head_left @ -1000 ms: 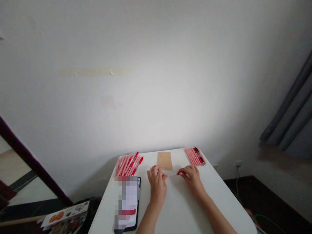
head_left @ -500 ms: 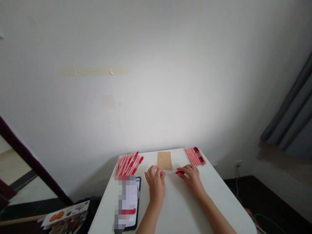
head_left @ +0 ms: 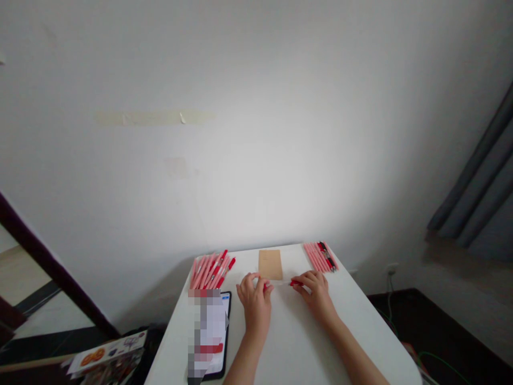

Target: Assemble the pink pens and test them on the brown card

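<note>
Between my two hands, a pen with a clear middle and red ends lies level, just above or on the table; which of the two I cannot tell. The fingers of my left hand are closed on its left end, where a bit of red shows at the fingertips. My right hand pinches the red right end between thumb and fingers. Directly beyond the pen lies a flat brown card or small notebook, partly behind my left fingers.
On the white table, a loose pile of pink and red pens lies at back left. A neat row of pink, red and black pens lies at back right. A phone, its screen blurred, lies at left. The wall stands behind.
My left hand has shifted very slightly left, and more red shows at its fingertips. The right hand has barely moved and keeps its pinch on the pen.
</note>
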`<state>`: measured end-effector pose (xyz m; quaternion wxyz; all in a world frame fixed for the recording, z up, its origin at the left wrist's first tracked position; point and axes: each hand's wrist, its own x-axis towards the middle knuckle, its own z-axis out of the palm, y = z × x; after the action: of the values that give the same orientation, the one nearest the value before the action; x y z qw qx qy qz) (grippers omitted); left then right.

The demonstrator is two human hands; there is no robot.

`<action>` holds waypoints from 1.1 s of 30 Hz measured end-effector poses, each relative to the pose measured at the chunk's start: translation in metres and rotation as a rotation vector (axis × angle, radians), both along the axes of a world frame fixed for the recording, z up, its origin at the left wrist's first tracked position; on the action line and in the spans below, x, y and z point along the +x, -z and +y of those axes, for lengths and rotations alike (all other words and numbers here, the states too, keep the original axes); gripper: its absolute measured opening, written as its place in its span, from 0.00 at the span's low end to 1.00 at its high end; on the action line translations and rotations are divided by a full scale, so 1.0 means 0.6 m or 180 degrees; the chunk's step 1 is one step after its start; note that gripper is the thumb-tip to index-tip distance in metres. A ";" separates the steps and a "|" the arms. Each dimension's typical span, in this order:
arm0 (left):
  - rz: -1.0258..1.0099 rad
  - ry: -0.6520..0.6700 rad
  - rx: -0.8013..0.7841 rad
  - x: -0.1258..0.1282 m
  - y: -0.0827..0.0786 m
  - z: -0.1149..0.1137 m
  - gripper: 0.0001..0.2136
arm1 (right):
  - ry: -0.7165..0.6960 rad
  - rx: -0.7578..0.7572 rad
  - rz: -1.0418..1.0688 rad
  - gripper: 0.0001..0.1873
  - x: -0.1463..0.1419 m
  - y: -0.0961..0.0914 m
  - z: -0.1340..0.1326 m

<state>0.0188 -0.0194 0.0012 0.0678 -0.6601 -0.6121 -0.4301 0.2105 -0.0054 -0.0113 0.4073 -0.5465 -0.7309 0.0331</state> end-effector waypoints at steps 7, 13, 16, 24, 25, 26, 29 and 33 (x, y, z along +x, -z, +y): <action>0.0245 -0.0255 -0.0128 -0.001 -0.006 -0.008 0.08 | 0.0283 0.0063 0.0119 0.16 0.008 0.004 0.005; 0.0430 -0.0468 -0.0296 0.001 -0.011 -0.013 0.08 | 0.0382 0.0084 0.0148 0.19 0.012 0.010 0.008; 0.0464 -0.0488 -0.0335 0.000 -0.011 -0.012 0.06 | 0.0365 0.0026 0.0153 0.19 0.011 0.010 0.007; 0.0438 -0.0513 -0.0358 -0.001 -0.011 -0.011 0.05 | 0.0389 -0.0029 0.0137 0.19 0.009 0.010 0.007; 0.0425 -0.0514 -0.0373 -0.001 -0.011 -0.011 0.05 | 0.0388 -0.0038 0.0140 0.20 0.009 0.010 0.007; 0.0415 -0.0508 -0.0378 0.000 -0.011 -0.011 0.04 | 0.0389 -0.0043 0.0147 0.20 0.009 0.010 0.007; 0.0427 -0.0506 -0.0334 0.001 -0.012 -0.011 0.05 | 0.0389 -0.0035 0.0167 0.21 0.009 0.010 0.007; 0.0418 -0.0522 -0.0191 0.001 -0.012 -0.010 0.07 | 0.0397 -0.0014 0.0193 0.20 0.009 0.010 0.007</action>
<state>0.0192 -0.0254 0.0086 0.1228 -0.6363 -0.6710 -0.3603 0.2158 -0.0013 -0.0174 0.4293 -0.5906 -0.6828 0.0258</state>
